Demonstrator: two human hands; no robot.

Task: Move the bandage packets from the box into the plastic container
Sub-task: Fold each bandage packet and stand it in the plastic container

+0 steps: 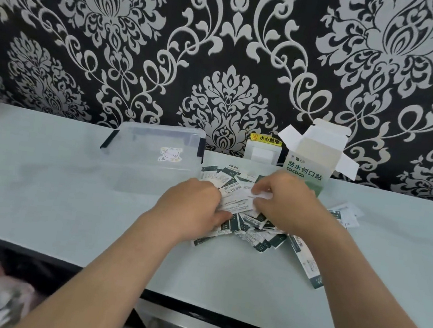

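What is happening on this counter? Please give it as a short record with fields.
setting: pale counter against patterned wallpaper
box: upright at back right, top flaps open
plastic container: clear, dark side latches, back left of the pile; no packets visible inside
bandage packets: loose pile on the counter in front of the box
left hand: fingers curled on packets at the pile's left
right hand: pinches a packet on the pile
stage: packets out of the box, not yet in the container

Far wall (63,22): black wallpaper, silver-grey damask pattern. Pale blue-green table (44,183) butts against it, dark front edge. Socket cover with yellow warning label (265,139) on wall.
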